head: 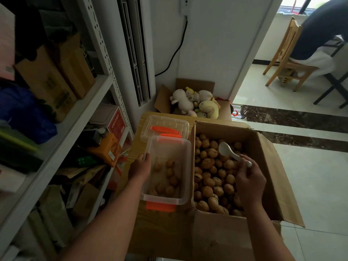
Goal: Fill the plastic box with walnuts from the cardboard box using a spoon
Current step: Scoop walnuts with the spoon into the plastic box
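Right hand [248, 178] curls its fingers round the empty spoon [226, 149] above walnuts [212, 172] in the cardboard box [263, 147], left hand [140, 166] fingers gripping the nearly empty plastic box [186, 147] by its rim; round walnuts may roll off the shallow spoon between boxes.

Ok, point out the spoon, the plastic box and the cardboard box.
spoon [225, 148], head view, its white bowl.
plastic box [163, 201], head view, its near rim.
cardboard box [265, 166], head view, its right inner wall.
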Demonstrator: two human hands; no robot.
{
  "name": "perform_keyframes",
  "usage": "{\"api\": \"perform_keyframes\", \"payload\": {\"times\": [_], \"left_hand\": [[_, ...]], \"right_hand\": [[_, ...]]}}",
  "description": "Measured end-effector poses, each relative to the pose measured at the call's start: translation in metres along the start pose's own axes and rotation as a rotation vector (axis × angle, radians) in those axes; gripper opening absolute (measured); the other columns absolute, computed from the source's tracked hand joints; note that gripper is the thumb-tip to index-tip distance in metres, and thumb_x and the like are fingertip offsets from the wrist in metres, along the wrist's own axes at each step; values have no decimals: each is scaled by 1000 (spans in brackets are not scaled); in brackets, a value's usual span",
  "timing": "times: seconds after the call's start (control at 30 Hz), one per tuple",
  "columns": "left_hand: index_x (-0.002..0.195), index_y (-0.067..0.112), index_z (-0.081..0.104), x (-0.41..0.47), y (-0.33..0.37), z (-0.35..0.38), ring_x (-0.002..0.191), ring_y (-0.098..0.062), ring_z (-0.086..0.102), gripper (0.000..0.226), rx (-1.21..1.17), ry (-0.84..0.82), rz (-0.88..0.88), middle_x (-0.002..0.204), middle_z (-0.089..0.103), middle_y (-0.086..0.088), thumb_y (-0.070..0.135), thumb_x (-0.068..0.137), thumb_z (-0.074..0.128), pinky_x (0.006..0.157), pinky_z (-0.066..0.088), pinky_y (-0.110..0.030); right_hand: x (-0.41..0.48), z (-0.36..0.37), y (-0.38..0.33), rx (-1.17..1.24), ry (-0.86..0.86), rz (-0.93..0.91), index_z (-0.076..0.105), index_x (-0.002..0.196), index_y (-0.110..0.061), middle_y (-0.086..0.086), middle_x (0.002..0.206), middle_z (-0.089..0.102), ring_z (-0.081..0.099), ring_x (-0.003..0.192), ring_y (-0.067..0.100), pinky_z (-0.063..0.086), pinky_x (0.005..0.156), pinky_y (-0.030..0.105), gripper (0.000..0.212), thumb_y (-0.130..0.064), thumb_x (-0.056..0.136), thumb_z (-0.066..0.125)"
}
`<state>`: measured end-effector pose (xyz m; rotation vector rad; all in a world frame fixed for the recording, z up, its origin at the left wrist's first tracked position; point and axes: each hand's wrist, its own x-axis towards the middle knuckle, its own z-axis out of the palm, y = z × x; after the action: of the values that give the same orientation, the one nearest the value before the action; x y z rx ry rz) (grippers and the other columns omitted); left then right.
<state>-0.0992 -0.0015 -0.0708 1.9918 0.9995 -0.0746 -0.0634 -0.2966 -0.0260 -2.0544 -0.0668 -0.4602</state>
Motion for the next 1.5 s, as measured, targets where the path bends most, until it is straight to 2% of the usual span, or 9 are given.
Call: {"api": "perform_keyframes", "payload": {"times": [0.2, 0.33, 0.4, 0.47, 0.67, 1.07, 1.2, 1.33, 1.5], "left_hand": [[136, 16, 49, 3, -2, 1, 119, -30, 50, 54, 20, -1, -10, 133, 54, -10, 50, 99, 30, 94, 40, -39], [136, 15, 48, 3, -4, 1, 119, -30, 51, 55, 9, -6, -6, 132, 54, -11, 50, 99, 29, 96, 41, -41], [136, 15, 48, 3, -4, 1, 119, -31, 51, 55, 8, -2, -6, 132, 54, -11, 50, 99, 30, 95, 41, -40], [136, 15, 49, 4, -4, 2, 118, -31, 51, 55, 15, 1, -4, 132, 54, -12, 50, 98, 29, 94, 41, -40], [135, 15, 49, 3, -3, 2, 118, -31, 51, 53, 11, 5, -5, 132, 54, -12, 49, 99, 31, 93, 41, -40], [134, 14, 50, 3, -2, 2, 116, -30, 52, 53, 8, 4, 13, 130, 56, -12, 47, 99, 30, 91, 40, -38], [137, 14, 48, 2, -2, 2, 119, -30, 50, 53, 5, 2, 15, 133, 53, -12, 47, 100, 30, 92, 39, -37], [135, 14, 49, 0, -1, 2, 118, -29, 51, 52, 11, 12, 18, 132, 54, -11, 47, 100, 30, 86, 38, -34], [135, 15, 49, 1, -2, 1, 117, -30, 52, 54, 22, 8, 12, 131, 55, -12, 49, 99, 29, 89, 40, -36]], "right_hand": [[-9, 14, 5, -87, -54, 68, 64, 110, -4, 10, 86, 68, 61, 72, 14, 38, 58, 14, 21, -11, 96, 51], [-9, 18, 3, 130, 18, 354, 61, 112, -7, -1, 82, 67, 64, 68, -7, 51, 64, 17, 24, -21, 98, 47], [-8, 19, 5, 315, 57, 503, 60, 114, -4, 2, 87, 68, 67, 71, -2, 57, 71, 26, 28, -22, 99, 46], [-8, 19, 6, 462, 92, 608, 58, 116, -3, 9, 94, 68, 69, 77, 6, 57, 68, 21, 28, -21, 99, 45], [-9, 16, 7, 606, 105, 703, 56, 115, -7, 11, 101, 67, 69, 89, 15, 57, 70, 20, 25, -23, 100, 44], [-4, 16, -32, 725, -43, 452, 62, 106, -7, 8, 81, 68, 65, 71, 15, 54, 60, 21, 23, -21, 98, 45], [-16, 30, -43, 559, -249, 198, 64, 103, -3, 9, 79, 69, 68, 72, 18, 56, 60, 25, 22, -16, 95, 49], [-27, 44, -44, 371, -409, -19, 65, 104, -18, 1, 84, 71, 69, 73, 10, 55, 60, 23, 14, -20, 94, 55], [-20, 40, -44, 388, -305, -101, 65, 103, -18, 0, 80, 69, 69, 70, 10, 55, 60, 21, 15, -21, 93, 54]]}}
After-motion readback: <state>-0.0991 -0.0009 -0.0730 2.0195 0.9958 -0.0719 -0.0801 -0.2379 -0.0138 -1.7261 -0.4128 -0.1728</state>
